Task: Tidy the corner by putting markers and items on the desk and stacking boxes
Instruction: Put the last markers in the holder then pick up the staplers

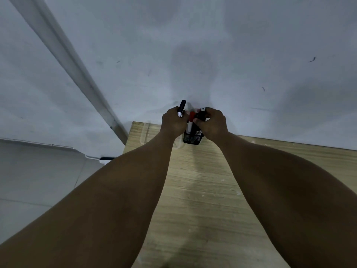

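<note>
**Both hands at the mesh pen holder by the wall**

Grey, scuffed wall [212,45] fills the upper view, with a pale wooden tabletop [202,190] pushed against it and a light tiled floor [38,180] to the left.

The left hand [173,120] is curled around a black marker with a white barrel band [182,108]. Only the marker's dark upper end and a bit of white show above the fist; the rest is buried in the grip. The right hand [211,122] is also curled, its fingers closed on a dark marker with a white tip [201,113]. Most of that marker is covered by the fingers, so its length and colour are hard to judge.

Between the two hands stands a red-capped marker with a white barrel [191,120], upright in a small black wire-mesh pen holder [193,139]. Whether either hand touches it cannot be told. The holder sits on the tabletop close to the wall, its upper rim hidden behind the knuckles; dark shapes inside it are too blurred to name.

Just left of the holder a clear, nearly see-through object [146,133] lies on the tabletop; its outline is faint and its kind unclear. Both forearms reach across the tabletop and run out of view at the bottom edge. A pale diagonal strip [63,55] runs down the wall on the left, towards the tabletop's corner.
</note>
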